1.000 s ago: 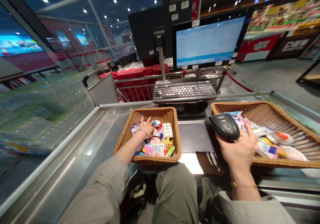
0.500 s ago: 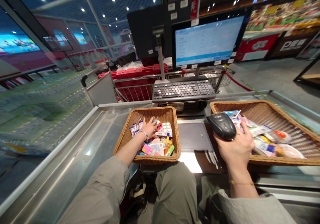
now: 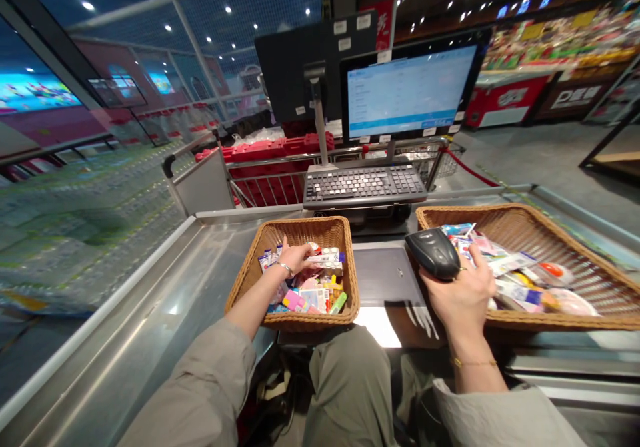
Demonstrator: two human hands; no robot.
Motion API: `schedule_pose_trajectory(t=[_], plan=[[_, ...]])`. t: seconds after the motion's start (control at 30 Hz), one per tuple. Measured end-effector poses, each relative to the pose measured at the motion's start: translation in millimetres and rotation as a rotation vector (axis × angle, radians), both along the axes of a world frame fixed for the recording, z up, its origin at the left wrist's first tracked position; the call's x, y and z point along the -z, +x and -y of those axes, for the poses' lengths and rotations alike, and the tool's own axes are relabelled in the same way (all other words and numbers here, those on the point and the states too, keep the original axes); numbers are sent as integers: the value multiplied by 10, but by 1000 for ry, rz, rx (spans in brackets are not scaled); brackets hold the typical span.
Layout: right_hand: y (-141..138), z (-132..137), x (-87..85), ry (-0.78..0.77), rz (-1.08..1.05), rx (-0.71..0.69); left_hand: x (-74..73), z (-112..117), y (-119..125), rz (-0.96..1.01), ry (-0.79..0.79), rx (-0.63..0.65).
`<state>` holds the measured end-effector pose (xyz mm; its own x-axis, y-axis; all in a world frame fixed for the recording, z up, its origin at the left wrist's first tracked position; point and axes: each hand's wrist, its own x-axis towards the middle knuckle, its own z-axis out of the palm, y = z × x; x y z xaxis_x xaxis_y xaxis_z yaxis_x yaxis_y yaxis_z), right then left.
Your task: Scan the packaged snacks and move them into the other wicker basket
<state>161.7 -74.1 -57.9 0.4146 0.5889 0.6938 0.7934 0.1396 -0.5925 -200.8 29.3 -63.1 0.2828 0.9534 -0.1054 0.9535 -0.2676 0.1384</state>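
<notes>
My left hand [image 3: 296, 258] is inside the smaller wicker basket [image 3: 354, 267], closed on a slim white box [image 3: 323, 258] with a blue end. Around it lie small packaged goods: a pink packet [image 3: 295, 302], a green stick-shaped item [image 3: 339, 302] and several blue-and-white packs at the left. My right hand [image 3: 463, 294] grips a black handheld barcode scanner [image 3: 433, 252], whose head points left. The scanner is above the gap between the baskets, at the left edge of the larger wicker basket [image 3: 530, 217], which holds mixed packets.
A keyboard [image 3: 367, 184] stands behind the baskets, below a lit monitor [image 3: 410, 94]. Between the baskets a dark grey panel [image 3: 383, 277] is set in the metal counter [image 3: 195, 260]. A shopping cart [image 3: 260, 190] stands beyond, with stacked bottles [image 3: 90, 220] at left.
My left hand has gone from spread fingers over the goods to holding the slim white box. The scanner in my right hand has shifted slightly left with the view.
</notes>
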Motion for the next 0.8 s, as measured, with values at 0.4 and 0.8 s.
schedule_pose_trajectory(t=[0.4,0.8], plan=[[-157,-23,-27,20,92,-50,-332,309,79,70,629,7],[-178,-5,-50,53,250,-203,-355,343,644,209,886,42]])
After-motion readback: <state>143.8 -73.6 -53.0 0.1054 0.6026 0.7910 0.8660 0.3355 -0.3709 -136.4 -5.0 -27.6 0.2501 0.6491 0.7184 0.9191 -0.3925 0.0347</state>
